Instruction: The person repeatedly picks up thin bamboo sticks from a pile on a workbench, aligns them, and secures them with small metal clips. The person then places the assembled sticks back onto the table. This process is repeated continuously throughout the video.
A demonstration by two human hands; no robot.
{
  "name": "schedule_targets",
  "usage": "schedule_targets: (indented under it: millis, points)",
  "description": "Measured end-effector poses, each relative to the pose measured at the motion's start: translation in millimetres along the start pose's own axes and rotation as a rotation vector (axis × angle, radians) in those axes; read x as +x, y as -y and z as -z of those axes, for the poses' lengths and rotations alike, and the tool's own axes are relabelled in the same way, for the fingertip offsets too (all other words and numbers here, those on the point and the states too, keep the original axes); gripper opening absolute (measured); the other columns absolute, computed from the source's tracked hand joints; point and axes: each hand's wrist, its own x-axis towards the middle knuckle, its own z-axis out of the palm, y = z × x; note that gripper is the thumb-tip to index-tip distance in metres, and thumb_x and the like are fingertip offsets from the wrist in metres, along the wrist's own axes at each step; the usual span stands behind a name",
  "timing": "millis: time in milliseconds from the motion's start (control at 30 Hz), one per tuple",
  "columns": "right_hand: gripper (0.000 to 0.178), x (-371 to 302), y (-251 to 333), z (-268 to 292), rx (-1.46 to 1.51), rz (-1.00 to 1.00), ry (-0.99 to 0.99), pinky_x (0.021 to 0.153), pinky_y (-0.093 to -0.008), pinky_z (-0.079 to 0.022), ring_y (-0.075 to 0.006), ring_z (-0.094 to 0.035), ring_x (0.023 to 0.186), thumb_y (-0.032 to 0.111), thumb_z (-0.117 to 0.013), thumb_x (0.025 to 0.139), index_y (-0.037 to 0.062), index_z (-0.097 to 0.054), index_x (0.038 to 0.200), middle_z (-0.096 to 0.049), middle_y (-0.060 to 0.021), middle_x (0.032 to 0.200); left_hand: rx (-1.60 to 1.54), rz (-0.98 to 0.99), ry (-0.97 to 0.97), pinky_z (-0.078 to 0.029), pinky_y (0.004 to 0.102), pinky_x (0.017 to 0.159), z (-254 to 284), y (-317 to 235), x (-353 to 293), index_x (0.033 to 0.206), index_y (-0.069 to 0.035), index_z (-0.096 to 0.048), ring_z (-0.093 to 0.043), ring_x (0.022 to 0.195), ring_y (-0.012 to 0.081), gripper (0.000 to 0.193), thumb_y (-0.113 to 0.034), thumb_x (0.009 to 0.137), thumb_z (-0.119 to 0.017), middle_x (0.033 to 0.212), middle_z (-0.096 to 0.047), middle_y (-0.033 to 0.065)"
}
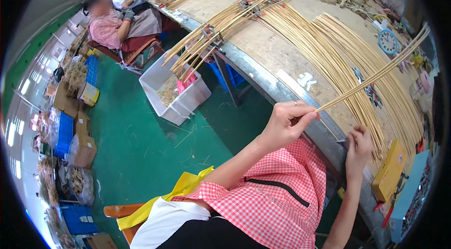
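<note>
Thin bamboo strips (376, 76) are held as a small bundle, pinched at one end by the left hand (284, 124); thumb and fingers are closed on the strip ends just above the table edge. The bundle is raised at a slant, up and to the right, over the workbench (263, 47), its far tips reaching toward the picture's right rim. The right hand (359, 148) is rested at the bench edge, fingers curled together against the near ends of the spread strips (329, 56) laid flat on the bench; whether anything is gripped there cannot be told. A yellow box (389, 170) is seen just right of that hand. A round clock (388, 41) lies further up the bench. Clamped bundles (213, 38) overhang the far bench edge above a white bin (176, 90) on the green floor. Another person (112, 26) is seated beyond.
</note>
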Motion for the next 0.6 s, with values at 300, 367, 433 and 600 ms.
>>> schedule_targets:
  millis: [300, 367, 433, 600]
  points:
    - [0.025, -32.0, 2.6, 5.9, -0.091, 0.009, 0.149, 0.081, -0.0394, -0.045, -0.0349, -0.055, 0.095, -0.007, -0.06, 0.077, -0.0032, -0.056, 0.101, -0.055, -0.017, 0.101, -0.028, -0.025, 0.025, -0.04, 0.0259, 0.054, -6.5, 7.7, -1.9, 0.088, 0.002, -0.069, -0.052, 0.059, 0.0122, 0.011, -0.006, 0.087, -0.062, 0.068, -0.061, 0.0071]
    - [0.025, -32.1, 1.6, 7.2, -0.068, -0.016, 0.162, 0.082, -0.0405, -0.044, -0.0359, -0.054, 0.095, -0.007, -0.059, 0.077, -0.003, -0.056, 0.101, -0.055, -0.0175, 0.102, -0.027, 0.004, 0.037, -0.04, 0.0259, 0.054, -6.6, 4.4, -1.8, 0.088, 0.003, -0.069, -0.052, 0.059, 0.0121, 0.011, -0.005, 0.087, -0.062, 0.067, -0.06, 0.0071]
    - [0.023, -26.6, 6.8, 10.1, -0.054, -0.033, 0.182, 0.082, -0.0416, -0.044, -0.0369, -0.054, 0.096, -0.006, -0.058, 0.078, -0.0031, -0.056, 0.1, -0.054, -0.0182, 0.102, -0.024, -0.021, 0.036, -0.04, 0.0259, 0.053, -7.3, 5.6, -1.7, 0.087, 0.002, -0.069, -0.051, 0.059, 0.0119, 0.01, -0.005, 0.087, -0.062, 0.067, -0.06, 0.0071]
    - [0.026, -18.1, 19.3, 13.8, -0.152, -0.044, 0.268, 0.084, -0.0418, -0.042, -0.0378, -0.052, 0.096, -0.007, -0.056, 0.079, -0.0027, -0.053, 0.104, -0.053, -0.0201, 0.1, -0.021, -0.009, 0.04, -0.04, 0.0258, 0.054, -7.2, 4.7, -2.2, 0.087, 0.002, -0.069, -0.051, 0.059, 0.0122, 0.01, -0.005, 0.086, -0.062, 0.068, -0.061, 0.0073]
